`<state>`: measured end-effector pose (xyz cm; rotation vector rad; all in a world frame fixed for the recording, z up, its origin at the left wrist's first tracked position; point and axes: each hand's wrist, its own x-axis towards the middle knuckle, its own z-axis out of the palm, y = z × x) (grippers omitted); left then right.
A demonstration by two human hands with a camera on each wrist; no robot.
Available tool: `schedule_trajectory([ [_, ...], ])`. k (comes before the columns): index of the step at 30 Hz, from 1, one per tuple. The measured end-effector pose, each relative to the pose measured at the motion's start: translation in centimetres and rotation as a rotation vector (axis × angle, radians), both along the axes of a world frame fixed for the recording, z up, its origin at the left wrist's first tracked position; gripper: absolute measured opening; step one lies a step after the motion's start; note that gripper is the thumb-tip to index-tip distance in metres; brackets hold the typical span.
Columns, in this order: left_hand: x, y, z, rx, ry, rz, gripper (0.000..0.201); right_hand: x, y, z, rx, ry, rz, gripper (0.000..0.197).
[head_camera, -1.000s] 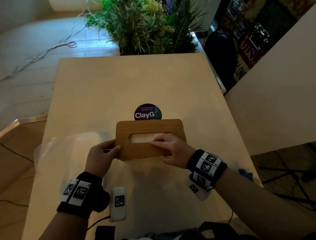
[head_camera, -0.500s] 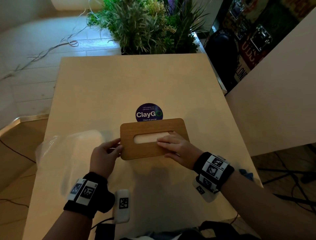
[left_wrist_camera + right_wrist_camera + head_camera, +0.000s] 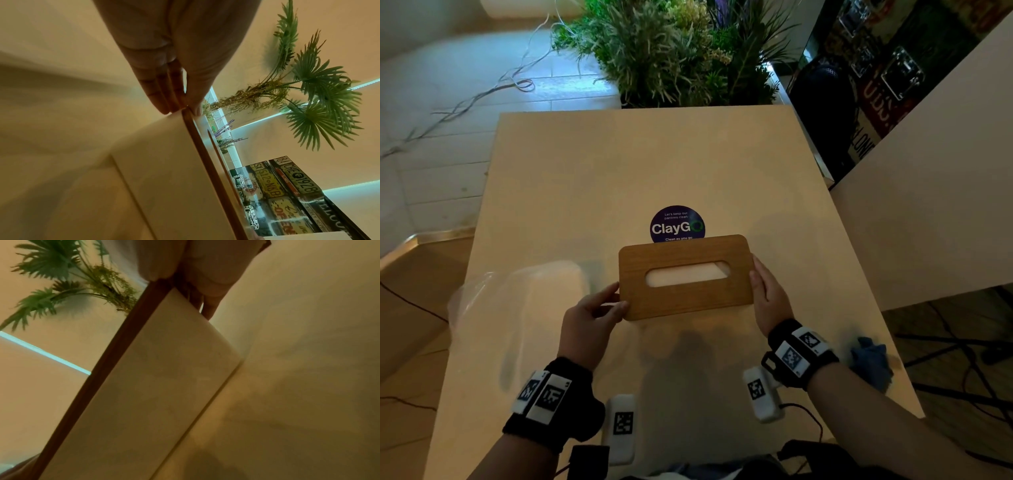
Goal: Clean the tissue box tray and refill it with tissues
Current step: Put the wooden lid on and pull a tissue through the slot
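Now left hand (image 3: 589, 317) and right hand (image 3: 768, 296) each pinch the tissue box (image 3: 685, 277) by its end edges — bare table (image 3: 619, 178) beyond.

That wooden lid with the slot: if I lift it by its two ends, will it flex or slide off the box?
The wooden lid looks thin but rigid, so probably no flex. It appears light; the left hand pinches one end, and the right hand holds the other. Its smooth surface might slip on the white box.
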<state>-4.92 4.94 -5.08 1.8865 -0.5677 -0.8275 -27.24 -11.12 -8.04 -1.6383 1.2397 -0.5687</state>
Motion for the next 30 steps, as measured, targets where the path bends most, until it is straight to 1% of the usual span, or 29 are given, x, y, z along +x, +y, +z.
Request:
schedule_trajectory([
  [2, -0.2, -0.1, -0.1, -0.016, 0.028, 0.030, 0.041, 0.0, 0.0, -0.2, 0.043, -0.037, -0.016, 0.042],
  [5, -0.3, -0.5, -0.3, -0.060, 0.177, 0.114, 0.035, -0.1, -0.1, 0.0, 0.114, -0.112, -0.039, 0.042],
  [8, 0.0, -1.0, -0.6, -0.079, 0.308, 0.187, 0.023, 0.0, -0.3, -0.2, 0.189, -0.207, -0.160, 0.036],
  [9, 0.1, -1.2, -0.7, -0.072, 0.317, 0.197, 0.018, 0.0, -0.3, -0.2, 0.188, -0.220, -0.188, 0.035],
  [11, 0.1, -1.4, -0.7, -0.052, 0.299, 0.203, 0.013, 0.0, -0.3, -0.2, 0.149, -0.192, -0.184, 0.035],
  [13, 0.0, -1.5, -0.4, -0.012, 0.219, 0.189, 0.008, -0.1, -0.2, 0.0, 0.098, -0.146, -0.155, 0.036],
  [14, 0.0, -1.6, -0.3, 0.012, 0.146, 0.167, 0.006, -0.2, -0.2, 0.1, 0.081, -0.133, -0.140, 0.036],
  [15, 0.0, -1.7, -0.3, 0.052, 0.053, 0.130, 0.009, -0.2, -0.3, 0.3, 0.078, -0.116, -0.126, 0.037],
  [17, -0.2, -1.6, -0.2, 0.141, -0.214, 0.013, 0.030, -0.3, -0.7, 0.8, 0.059, -0.052, -0.091, 0.037],
  [19, -0.3, -1.4, 0.0, 0.121, -0.502, -0.170, 0.045, -0.3, -1.1, 1.6, -0.103, 0.047, -0.055, 0.035],
  [20, -0.6, -1.5, 0.3, 0.091, -0.592, -0.287, 0.047, -0.1, -1.3, 2.1, -0.228, 0.085, -0.022, 0.031],
  [22, -1.2, -1.9, 0.5, 0.090, -0.679, -0.542, 0.052, 0.9, -1.6, 3.4, -0.435, 0.134, 0.133, 0.021],
  [23, -1.6, -2.2, 0.5, 0.118, -0.712, -0.648, 0.054, 1.6, -1.7, 3.9, -0.499, 0.169, 0.242, 0.021],
  [24, -2.1, -2.6, 0.5, 0.147, -0.743, -0.715, 0.056, 2.4, -1.8, 4.4, -0.543, 0.215, 0.349, 0.022],
  [26, -2.6, -3.1, 0.4, 0.166, -0.786, -0.738, 0.055, 4.1, -1.9, 5.0, -0.597, 0.339, 0.531, 0.017],
  [27, -2.7, -3.3, 0.4, 0.159, -0.788, -0.726, 0.055, 4.8, -2.0, 5.2, -0.629, 0.408, 0.612, 0.019],
  [28, -2.7, -3.4, 0.4, 0.157, -0.780, -0.718, 0.054, 5.4, -2.1, 5.4, -0.661, 0.483, 0.698, 0.026],
  [30, -2.7, -3.5, 0.5, 0.171, -0.758, -0.717, 0.055, 6.2, -2.5, 6.0, -0.667, 0.670, 0.862, 0.035],
])
